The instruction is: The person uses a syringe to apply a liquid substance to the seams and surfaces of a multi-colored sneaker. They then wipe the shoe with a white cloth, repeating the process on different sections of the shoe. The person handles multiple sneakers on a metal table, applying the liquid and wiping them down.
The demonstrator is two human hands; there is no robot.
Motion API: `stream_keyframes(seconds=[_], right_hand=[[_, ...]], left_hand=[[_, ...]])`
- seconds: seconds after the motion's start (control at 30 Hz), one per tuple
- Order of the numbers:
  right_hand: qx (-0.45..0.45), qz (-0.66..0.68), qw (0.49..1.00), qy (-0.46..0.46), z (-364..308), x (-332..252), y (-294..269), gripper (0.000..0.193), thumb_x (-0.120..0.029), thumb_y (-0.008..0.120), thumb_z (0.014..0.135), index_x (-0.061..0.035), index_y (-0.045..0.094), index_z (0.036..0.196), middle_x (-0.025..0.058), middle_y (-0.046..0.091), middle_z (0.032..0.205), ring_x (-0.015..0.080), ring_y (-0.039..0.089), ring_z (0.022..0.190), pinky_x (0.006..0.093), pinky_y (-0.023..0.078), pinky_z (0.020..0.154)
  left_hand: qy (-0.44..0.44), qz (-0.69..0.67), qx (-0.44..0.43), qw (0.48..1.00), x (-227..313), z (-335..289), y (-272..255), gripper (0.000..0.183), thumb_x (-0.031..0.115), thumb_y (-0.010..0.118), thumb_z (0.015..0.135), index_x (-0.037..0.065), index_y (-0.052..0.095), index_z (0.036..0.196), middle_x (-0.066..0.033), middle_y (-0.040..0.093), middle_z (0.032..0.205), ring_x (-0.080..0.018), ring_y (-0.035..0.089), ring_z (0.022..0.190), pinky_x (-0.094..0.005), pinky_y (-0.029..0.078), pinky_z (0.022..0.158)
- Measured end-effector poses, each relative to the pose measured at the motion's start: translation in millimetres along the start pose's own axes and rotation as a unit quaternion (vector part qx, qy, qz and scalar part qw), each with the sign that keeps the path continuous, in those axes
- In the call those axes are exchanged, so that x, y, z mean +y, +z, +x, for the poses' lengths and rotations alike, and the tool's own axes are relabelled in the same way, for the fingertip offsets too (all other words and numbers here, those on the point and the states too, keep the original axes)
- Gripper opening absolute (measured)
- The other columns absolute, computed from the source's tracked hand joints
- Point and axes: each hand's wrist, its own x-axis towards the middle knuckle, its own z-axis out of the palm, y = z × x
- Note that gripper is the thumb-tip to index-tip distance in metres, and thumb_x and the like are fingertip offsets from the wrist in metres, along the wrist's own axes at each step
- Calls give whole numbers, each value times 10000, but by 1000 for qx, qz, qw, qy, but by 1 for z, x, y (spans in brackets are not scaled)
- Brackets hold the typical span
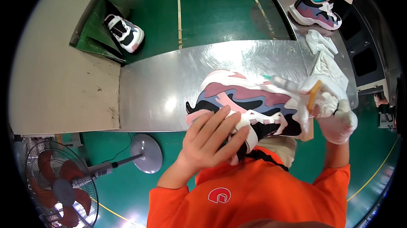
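A chunky sneaker in white, mauve, blue, pink and black lies on its side at the near edge of the metal bench, toe to the right. My left hand, bare, is closed over its collar and tongue. My right hand, in a white glove, is curled at the toe end. Out of it points a slim pale tool with a green tip, smeared by motion. An orange-yellow strip shows by the glove. The right fingers are mostly hidden, and I cannot make out exactly what they hold.
Beyond the metal ledge runs a green belt, with another sneaker at its left side. At the far right stands a sneaker with a teal insert. White cloths lie below it. A standing fan is at the lower left.
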Motion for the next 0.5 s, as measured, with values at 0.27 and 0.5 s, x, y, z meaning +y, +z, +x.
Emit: stream_keyframes(seconds=[0.27, 0.5], right_hand=[[-121, 169, 978, 32, 31, 27, -10, 1017, -581, 800, 576, 157, 511, 1213, 305, 624, 1082, 279, 642, 711, 406, 558, 827], [-208, 164, 964, 33, 53, 27, -4, 1048, -632, 784, 592, 149, 505, 1233, 357, 587, 1202, 245, 638, 697, 441, 528, 874]], left_hand=[[-22, -3, -26, 999, 2, 5, 0, 170, 181, 618, 898, 173, 684, 1055, -13, 719, 1066, -204, 684, 1022, -289, 471, 795], [-14, 3, -23, 1000, -1, -5, 3, 167, 194, 606, 918, 197, 693, 1061, -1, 715, 1083, -191, 681, 1054, -268, 465, 783]])
